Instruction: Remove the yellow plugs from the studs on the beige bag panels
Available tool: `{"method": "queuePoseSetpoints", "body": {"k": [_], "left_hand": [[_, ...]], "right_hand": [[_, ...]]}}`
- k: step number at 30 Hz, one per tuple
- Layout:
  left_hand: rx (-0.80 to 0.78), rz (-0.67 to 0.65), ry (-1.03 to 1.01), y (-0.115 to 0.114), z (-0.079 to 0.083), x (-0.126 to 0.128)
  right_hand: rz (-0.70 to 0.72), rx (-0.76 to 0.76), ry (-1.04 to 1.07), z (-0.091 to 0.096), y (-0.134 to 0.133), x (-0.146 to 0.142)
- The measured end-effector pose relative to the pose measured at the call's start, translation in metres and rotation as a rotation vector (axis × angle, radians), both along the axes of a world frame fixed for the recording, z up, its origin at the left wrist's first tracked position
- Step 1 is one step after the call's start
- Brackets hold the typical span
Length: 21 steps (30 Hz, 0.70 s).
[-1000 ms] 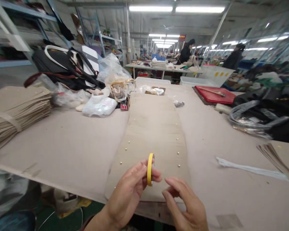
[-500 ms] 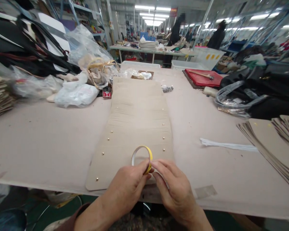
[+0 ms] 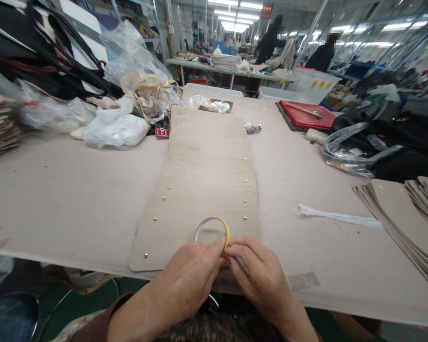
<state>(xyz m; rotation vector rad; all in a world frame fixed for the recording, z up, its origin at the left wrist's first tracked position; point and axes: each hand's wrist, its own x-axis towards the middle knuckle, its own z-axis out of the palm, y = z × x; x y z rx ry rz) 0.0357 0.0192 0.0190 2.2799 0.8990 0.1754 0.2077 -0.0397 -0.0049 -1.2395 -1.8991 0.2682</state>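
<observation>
A thin roll of yellow tape (image 3: 228,232) stands above the near end of the beige panels, its inner ring pale. My left hand (image 3: 196,263) is closed round the lower part of the roll, thumb on its side. The fingers of my right hand (image 3: 260,266) are pinched together at the roll's right edge; what lies between their tips is too small to make out, perhaps the tape's end. Beneath are overlapping beige panels (image 3: 207,190) laid in a long row, with gold-coloured studs along both sides.
More beige panels (image 3: 395,213) lie fanned at right, near white strips (image 3: 338,216). A hammer (image 3: 303,110) rests on a red pad (image 3: 324,121). Black bags (image 3: 406,137) lie at right, plastic bags (image 3: 117,130) at left, beside a red phone (image 3: 161,128). People stand in the background.
The view has shifted slightly. My left thumb has moved up along the roll, and the roll has turned a little. My right fingertips have drawn closer together at its edge.
</observation>
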Motion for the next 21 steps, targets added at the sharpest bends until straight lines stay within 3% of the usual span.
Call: {"method": "queuePoseSetpoints", "body": {"k": [6, 10, 17, 21], "left_hand": [[0.121, 0.042, -0.100, -0.003, -0.005, 0.002], [0.186, -0.012, -0.170, -0.004, -0.011, 0.005], [0.365, -0.022, -0.156, -0.002, -0.011, 0.011], [0.542, -0.046, -0.204, 0.002, -0.009, 0.021]], "right_hand": [[-0.070, 0.077, -0.040, -0.011, -0.001, 0.001], [-0.146, 0.129, -0.044, -0.015, -0.002, 0.000], [-0.233, 0.145, -0.063, -0.017, -0.003, -0.001], [-0.359, 0.009, 0.088, -0.015, -0.003, -0.002]]}}
